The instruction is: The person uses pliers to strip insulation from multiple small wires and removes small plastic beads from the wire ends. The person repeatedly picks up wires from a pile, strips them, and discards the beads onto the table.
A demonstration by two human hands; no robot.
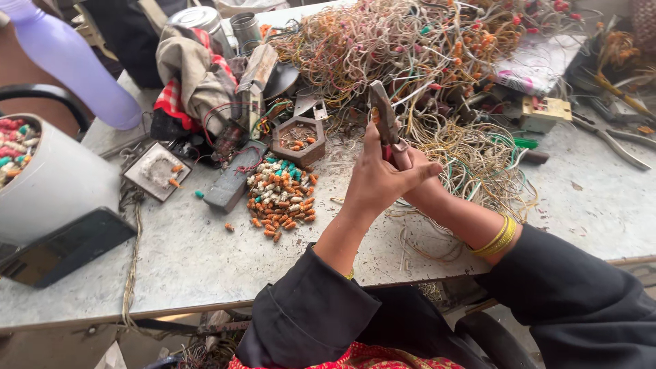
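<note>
While pliers (384, 113) are clasped upright by both hands | left hand (374, 179) and right hand (418, 179) closed around handles for firm squeezing | wire tangle (437, 61) at 12 o'clock | cut connectors (280, 195) heaped at 9 o'clock.

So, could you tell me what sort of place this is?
Probably a small workshop for salvaging or sorting wiring: a worn workbench, a big tangle of wires, a pile of small caps, and pliers in hand.
</note>
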